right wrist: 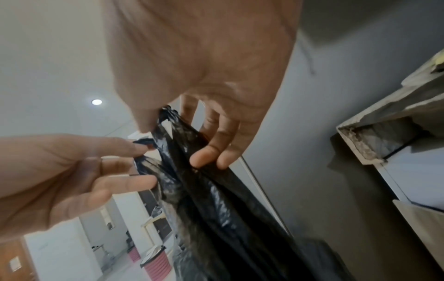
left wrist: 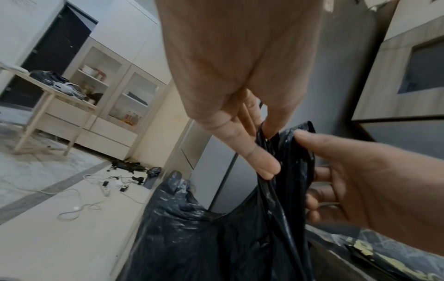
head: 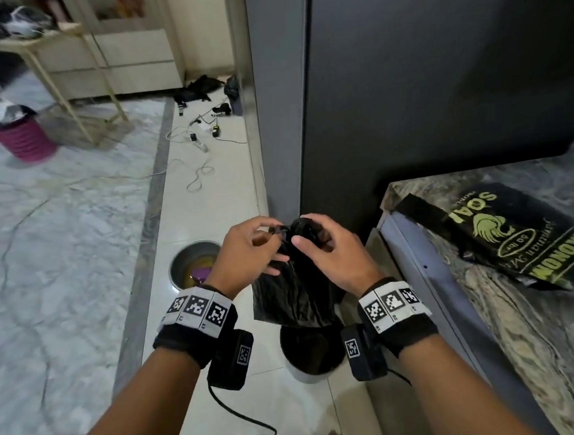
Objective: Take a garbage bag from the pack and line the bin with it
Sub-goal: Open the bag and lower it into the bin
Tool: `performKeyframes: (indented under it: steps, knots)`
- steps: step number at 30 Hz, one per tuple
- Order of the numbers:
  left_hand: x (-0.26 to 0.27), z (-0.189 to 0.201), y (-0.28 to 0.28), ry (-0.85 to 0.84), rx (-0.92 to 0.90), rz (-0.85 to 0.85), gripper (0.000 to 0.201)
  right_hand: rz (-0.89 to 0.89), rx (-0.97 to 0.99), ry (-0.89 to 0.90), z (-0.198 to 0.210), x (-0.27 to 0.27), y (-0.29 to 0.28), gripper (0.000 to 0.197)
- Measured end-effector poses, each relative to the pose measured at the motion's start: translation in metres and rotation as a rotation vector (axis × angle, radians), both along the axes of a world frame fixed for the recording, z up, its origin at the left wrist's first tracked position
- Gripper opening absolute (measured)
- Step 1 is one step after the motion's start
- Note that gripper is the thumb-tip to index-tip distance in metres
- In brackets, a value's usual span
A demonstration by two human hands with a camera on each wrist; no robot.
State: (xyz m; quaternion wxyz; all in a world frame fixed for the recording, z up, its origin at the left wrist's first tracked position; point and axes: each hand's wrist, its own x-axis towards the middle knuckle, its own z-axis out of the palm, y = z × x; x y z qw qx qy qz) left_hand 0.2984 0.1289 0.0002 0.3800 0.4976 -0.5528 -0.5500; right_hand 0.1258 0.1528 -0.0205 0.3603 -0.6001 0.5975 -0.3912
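Observation:
A black garbage bag (head: 293, 292) hangs in front of me, its top edge held between both hands. My left hand (head: 247, 251) pinches the bag's top (left wrist: 271, 152) with thumb and fingers. My right hand (head: 329, 248) grips the other side of the top (right wrist: 182, 144). Below the hanging bag stands the bin (head: 312, 356), dark inside with a white rim, partly hidden by the bag. The pack (head: 507, 237), black with yellow print, lies on the marble counter (head: 529, 352) to the right.
A tall dark cabinet (head: 421, 69) stands just behind the hands. A metal bowl (head: 193, 264) sits on the floor to the left. Cables (head: 197, 145) and dark items lie farther back. A pink bin (head: 21, 135) and a wooden table (head: 42, 47) are at far left.

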Motion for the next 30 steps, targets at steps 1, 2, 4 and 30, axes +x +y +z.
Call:
performKeyframes:
  steps: [1,2,4,30]
  knots:
    - [-0.003,-0.003,-0.003,-0.012,0.007,0.017,0.014,-0.013,-0.014,0.004,-0.004,-0.005,-0.005,0.03]
    - [-0.006,-0.006,-0.005,-0.024,0.007,0.035,0.017,-0.026,-0.028,0.005,-0.006,-0.009,-0.009,0.023]
    - [-0.007,-0.013,-0.009,-0.048,-0.003,0.072,0.021,-0.052,-0.019,0.024,-0.014,-0.019,-0.02,0.014]
    - [0.002,-0.106,0.022,-0.212,0.099,0.26,0.009,-0.184,0.177,0.028,-0.092,-0.077,0.005,0.021]
